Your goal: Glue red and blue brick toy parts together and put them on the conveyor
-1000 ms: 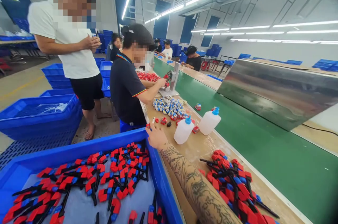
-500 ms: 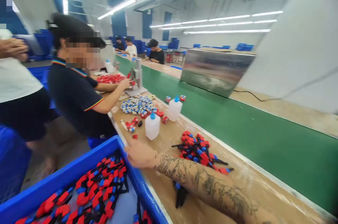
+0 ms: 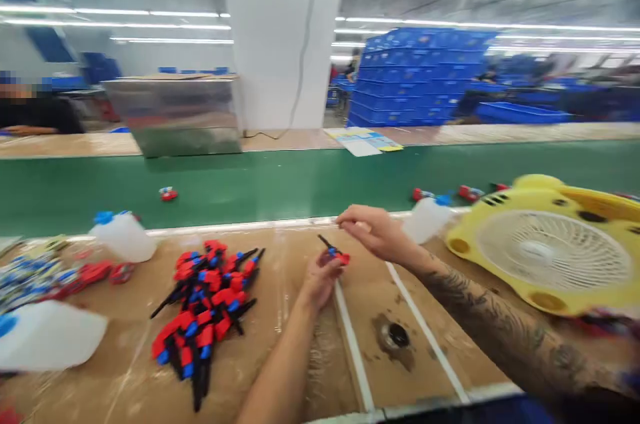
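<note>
Near the middle of the brown work table, my left hand (image 3: 320, 279) pinches a small red, blue and black part (image 3: 340, 256), its thin black end pointing up and left. Just right of it and slightly higher, my right hand (image 3: 370, 229) hovers with fingers bent together; what they hold, if anything, is too small to make out. The tattooed forearm reaches in from the right. A pile of similar red, blue and black parts (image 3: 207, 304) lies left of my left hand. In front of me, a small round dark pot (image 3: 398, 335) stands on a stained patch.
A yellow fan (image 3: 565, 244) lies at the right beside a white bottle (image 3: 429, 219). More white bottles (image 3: 125, 237) and small blue-and-white parts (image 3: 30, 277) are at the left. The green belt (image 3: 280, 181) runs behind, carrying a few red parts. A person's arm shows far left.
The view has swung right, away from the blue crate. My left hand is now visible with a part in it. My right hand has gone from the crate's edge to beside my left hand.
</note>
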`<action>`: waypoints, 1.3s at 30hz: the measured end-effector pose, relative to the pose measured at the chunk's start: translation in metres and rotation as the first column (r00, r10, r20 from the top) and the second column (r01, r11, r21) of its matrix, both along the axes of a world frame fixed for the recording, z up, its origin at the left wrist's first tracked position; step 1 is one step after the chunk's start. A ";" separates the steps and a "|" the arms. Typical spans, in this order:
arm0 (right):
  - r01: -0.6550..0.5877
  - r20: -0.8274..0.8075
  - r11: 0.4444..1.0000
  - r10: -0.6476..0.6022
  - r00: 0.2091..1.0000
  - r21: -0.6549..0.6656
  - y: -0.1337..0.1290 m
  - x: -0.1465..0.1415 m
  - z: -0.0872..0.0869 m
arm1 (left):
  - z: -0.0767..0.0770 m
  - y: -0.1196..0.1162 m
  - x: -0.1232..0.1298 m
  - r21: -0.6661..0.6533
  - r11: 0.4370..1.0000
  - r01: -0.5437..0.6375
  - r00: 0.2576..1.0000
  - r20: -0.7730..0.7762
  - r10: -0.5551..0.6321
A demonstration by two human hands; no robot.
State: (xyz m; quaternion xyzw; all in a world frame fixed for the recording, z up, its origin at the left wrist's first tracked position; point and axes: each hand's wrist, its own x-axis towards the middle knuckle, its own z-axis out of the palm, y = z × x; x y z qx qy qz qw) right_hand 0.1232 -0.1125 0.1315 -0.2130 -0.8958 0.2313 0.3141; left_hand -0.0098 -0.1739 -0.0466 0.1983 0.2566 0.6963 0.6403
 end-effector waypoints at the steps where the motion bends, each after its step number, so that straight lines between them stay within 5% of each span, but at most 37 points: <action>1: 0.188 -0.101 0.974 -0.201 0.974 -0.124 0.008 0.034 -0.013 | -0.002 0.004 0.011 -0.008 1.000 0.021 1.000 -0.002 -0.022; 3: 0.374 -0.225 0.847 -0.476 0.850 -0.377 0.010 0.094 -0.050 | -0.004 0.007 0.021 -0.024 0.999 0.040 0.999 -0.019 -0.040; 6: 0.427 -0.219 0.667 -0.661 0.718 -0.611 -0.009 0.152 -0.118 | -0.001 0.003 0.019 -0.048 0.997 0.065 0.996 -0.065 -0.068; 8: 0.465 -0.170 0.602 -0.710 0.683 -0.649 -0.027 0.169 -0.155 | 0.001 0.000 0.018 -0.060 0.995 0.082 0.991 -0.103 -0.088; 10: 0.504 -0.124 0.606 -0.706 0.697 -0.615 -0.043 0.175 -0.176 | 0.002 -0.003 0.019 -0.063 0.994 0.084 0.984 -0.150 -0.093; 17: 0.489 -0.069 0.714 -0.596 0.800 -0.501 -0.050 0.176 -0.177 | 0.004 -0.007 0.022 -0.074 0.996 0.041 0.961 -0.271 -0.060; 27: 0.478 -0.088 0.734 -0.584 0.807 -0.482 -0.049 0.180 -0.181 | 0.019 -0.033 0.038 -0.074 0.997 0.038 0.871 -0.487 -0.069; 30: 0.466 -0.100 0.738 -0.578 0.810 -0.489 -0.048 0.181 -0.183 | 0.034 -0.041 0.042 -0.039 0.991 0.125 0.676 -0.728 -0.114; 33: 0.455 -0.109 0.742 -0.572 0.813 -0.492 -0.047 0.182 -0.184 | 0.055 -0.047 0.050 -0.006 0.939 0.345 0.284 -0.952 -0.110; 36: 0.455 -0.101 0.732 -0.575 0.812 -0.507 -0.047 0.183 -0.184 | 0.075 -0.052 0.060 -0.016 0.815 0.579 -0.103 -0.993 0.054; 39: 0.454 -0.100 0.727 -0.577 0.811 -0.515 -0.048 0.183 -0.180 | 0.084 -0.057 0.067 -0.067 0.705 0.706 -0.339 -0.906 0.252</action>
